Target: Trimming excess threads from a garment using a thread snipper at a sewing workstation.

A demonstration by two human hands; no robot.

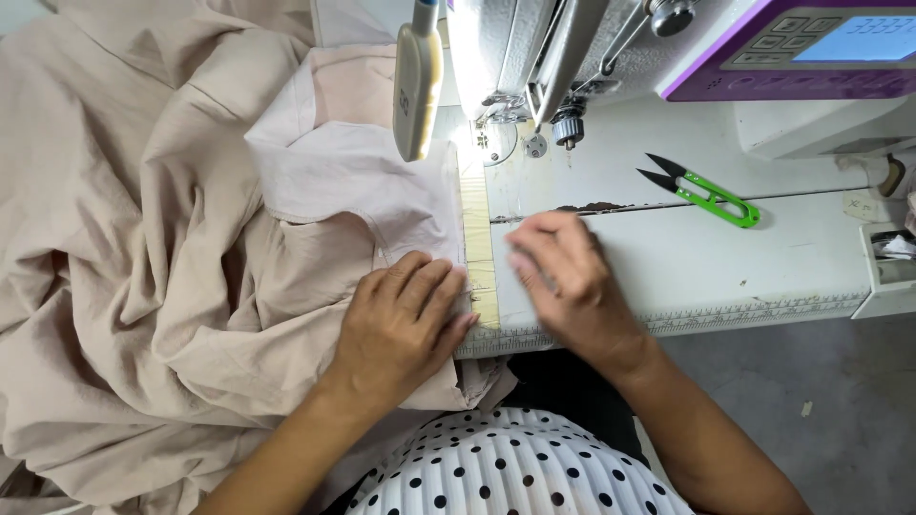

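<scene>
Person sits at a sewing machine (572,48), seen from above. Left hand (405,319) lies flat, palm down, on beige cloth (143,238), fingers (434,286) spread a little and pressing the cloth edge onto the counter (687,257). It grips nothing, just pins the cloth down. Fingertips sit right at the cloth's edge, just beside a yellowish tape strip (477,238) stuck along the counter.

Right hand (568,277) is blurred, on the bare counter just right of the tape strip, near the left hand but not touching it. Fingers look loosely curled and point toward the cloth edge; whether they pinch anything cannot be told from the blur.

The cloth is a big crumpled heap filling the left side, with a paler pink panel (353,181) on top, running up to the machine's needle area (496,133). A cream-coloured lamp (418,81) hangs above it.

Green-handled thread snips (711,191) lie on the counter to the right, well apart from both hands. The machine has a purple control panel (811,48) at top right. Polka-dot top (515,467) at bottom edge.
</scene>
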